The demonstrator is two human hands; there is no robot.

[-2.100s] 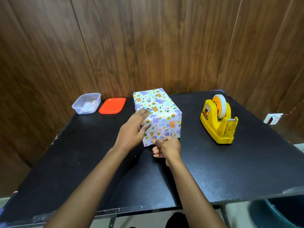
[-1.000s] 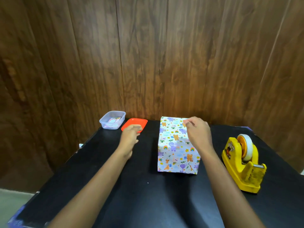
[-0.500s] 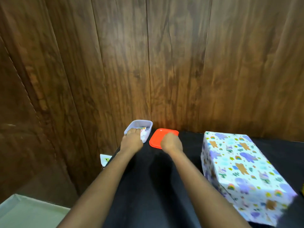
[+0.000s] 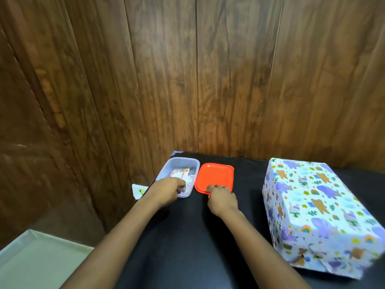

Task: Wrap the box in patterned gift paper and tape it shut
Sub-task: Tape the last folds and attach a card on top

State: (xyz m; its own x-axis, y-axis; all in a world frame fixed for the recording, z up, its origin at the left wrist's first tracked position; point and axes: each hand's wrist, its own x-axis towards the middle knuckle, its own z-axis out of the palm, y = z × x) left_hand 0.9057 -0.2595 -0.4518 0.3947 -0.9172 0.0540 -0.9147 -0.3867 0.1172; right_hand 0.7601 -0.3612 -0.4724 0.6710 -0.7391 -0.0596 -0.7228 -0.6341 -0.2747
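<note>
The box wrapped in white animal-patterned paper (image 4: 316, 207) lies on the black table (image 4: 187, 247) at the right, with neither hand on it. Its near end shows loose, crumpled folds. My left hand (image 4: 166, 191) is at the near rim of a clear plastic container (image 4: 179, 163), fingers curled over the rim beside small white paper items inside. My right hand (image 4: 223, 198) grips the near edge of the orange lid (image 4: 215, 176), which lies flat just right of the container. The tape dispenser is out of view.
A brown wood-panel wall (image 4: 208, 80) rises directly behind the table's far edge. A small white card (image 4: 138, 190) sticks out past the table's left edge. Pale floor (image 4: 37, 261) shows at the lower left.
Both hands left the wrapped box and reached to the far left corner. The view swung left, putting the box at the right and the tape dispenser out of frame. The right hand now has the lid's edge.
</note>
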